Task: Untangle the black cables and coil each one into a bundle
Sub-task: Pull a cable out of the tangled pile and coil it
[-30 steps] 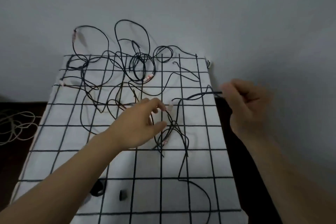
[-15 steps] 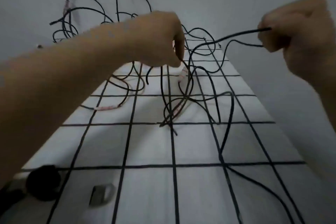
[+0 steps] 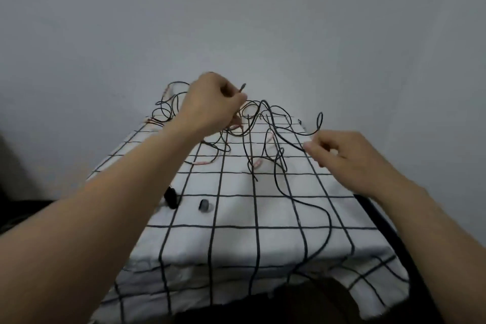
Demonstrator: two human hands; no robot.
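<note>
Black cables [image 3: 260,123] lie tangled; left hand [image 3: 210,105] grips one, right hand [image 3: 349,158] pinches one.

Black on white, right across the cloth.
The black cables [image 3: 274,126] were seen banded here and there in pale pink [image 3: 202,163]; the cloth [image 3: 236,221] was shown white, crossed by a black grid of squares; the wall [image 3: 236,21] was left plain grey; two small objects [image 3: 171,196] were rendered black.
</note>
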